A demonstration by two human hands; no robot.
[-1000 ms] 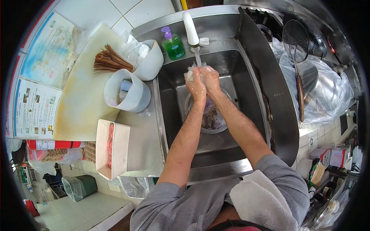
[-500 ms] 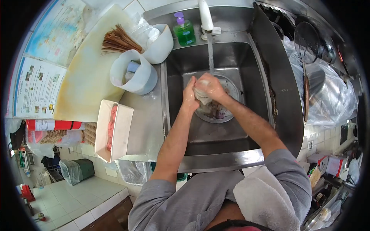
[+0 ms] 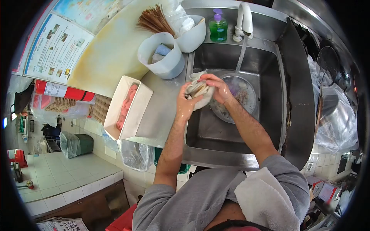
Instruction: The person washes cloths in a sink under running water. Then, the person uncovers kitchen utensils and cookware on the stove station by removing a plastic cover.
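Observation:
A wet off-white cloth (image 3: 201,101) is bunched between my two hands above the left rim of the sink. Its folds open upward. My left hand (image 3: 185,101) grips the near left side, thumb across it. On the other side my right hand (image 3: 220,91) has its fingers closed over the top edge. Below and to the right, a round strainer (image 3: 250,109) holding brownish and purplish scraps sits in the steel sink (image 3: 208,133). Water runs from the white tap (image 3: 246,23) down onto the strainer area.
Behind the sink stands a green soap bottle (image 3: 218,29). To the left are two white tubs (image 3: 169,67), wooden sticks (image 3: 154,21) and a white rectangular container (image 3: 138,119) with pink contents. A mesh skimmer (image 3: 327,63) hangs at the right.
Both hands moved away from the water stream toward the sink's left edge with the cloth. The cloth, squeezed tighter before, is now more spread. The view has shifted left.

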